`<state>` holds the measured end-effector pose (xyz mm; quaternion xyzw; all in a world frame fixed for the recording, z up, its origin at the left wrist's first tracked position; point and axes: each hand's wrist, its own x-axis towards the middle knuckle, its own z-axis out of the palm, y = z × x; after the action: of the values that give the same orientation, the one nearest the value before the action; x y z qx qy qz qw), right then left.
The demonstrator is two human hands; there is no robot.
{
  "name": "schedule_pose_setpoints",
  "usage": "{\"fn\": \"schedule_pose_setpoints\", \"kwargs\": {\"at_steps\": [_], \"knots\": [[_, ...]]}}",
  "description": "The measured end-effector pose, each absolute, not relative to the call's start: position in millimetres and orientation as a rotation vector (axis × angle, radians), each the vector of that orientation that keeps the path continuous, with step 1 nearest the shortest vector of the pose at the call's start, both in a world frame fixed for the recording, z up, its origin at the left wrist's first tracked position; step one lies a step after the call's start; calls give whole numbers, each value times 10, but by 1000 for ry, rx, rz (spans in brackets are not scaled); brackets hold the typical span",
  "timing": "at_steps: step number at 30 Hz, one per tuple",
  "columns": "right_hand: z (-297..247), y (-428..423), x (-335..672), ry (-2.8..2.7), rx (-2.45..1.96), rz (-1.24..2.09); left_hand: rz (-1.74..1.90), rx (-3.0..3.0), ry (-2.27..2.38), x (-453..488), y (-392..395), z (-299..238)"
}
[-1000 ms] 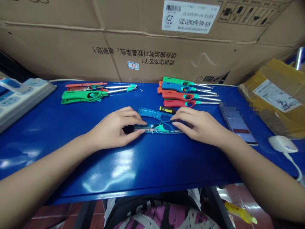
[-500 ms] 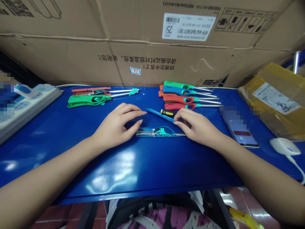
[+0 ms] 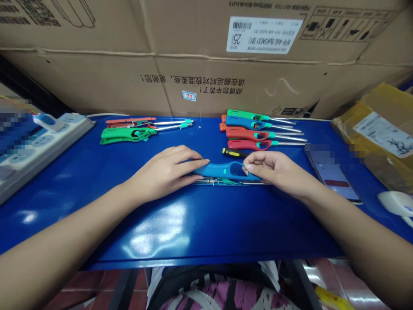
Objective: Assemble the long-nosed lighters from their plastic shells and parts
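Observation:
A blue lighter casing half (image 3: 214, 169) is held level between my two hands, its outer face up. Fingers and thumb of my left hand (image 3: 172, 169) close on its left end. My right hand (image 3: 272, 169) pinches the right end beside the trigger opening. Just below it in the view lies the opened blue lighter (image 3: 222, 182), with metal rod, thin wires and a green part showing; the casing half covers some of it. Whether the two halves touch, I cannot tell. A black and yellow screwdriver (image 3: 235, 153) lies behind, partly hidden by my right hand.
Several assembled lighters (image 3: 248, 134) lie at the back right, opened green and red lighters (image 3: 129, 134) at the back left. A phone (image 3: 332, 174) and taped package (image 3: 383, 133) are right, a power strip (image 3: 48, 142) left. A cardboard box (image 3: 112, 77) stands behind.
The blue casing half has come down toward me from beside the screwdriver, turned outer face up, over the opened lighter. My left hand has closed on its left end.

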<state>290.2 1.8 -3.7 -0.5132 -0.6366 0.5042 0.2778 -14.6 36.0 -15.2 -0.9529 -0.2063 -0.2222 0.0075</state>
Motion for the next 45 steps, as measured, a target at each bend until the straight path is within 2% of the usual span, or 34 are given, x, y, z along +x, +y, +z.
{"fn": "schedule_pose_setpoints", "kwargs": {"at_steps": [4,9,12,26,45], "knots": [[-112,-23,2873,-1853,-1357,1219,-545,-3012,-524,-170,345,-42],[-179,-70,2862,-2331,-1239,601,-431,-3061,-524,-194,339,50],[-192,-69,2881,-2451,-1226,413,-397,-3090,-540,-195,347,13],[-90,-78,2942,-2554,-1272,198,-384,-3138,-597,-175,329,-7],[-69,-89,2947,-2587,-1253,185,-374,-3183,-648,-169,325,-32]]}}
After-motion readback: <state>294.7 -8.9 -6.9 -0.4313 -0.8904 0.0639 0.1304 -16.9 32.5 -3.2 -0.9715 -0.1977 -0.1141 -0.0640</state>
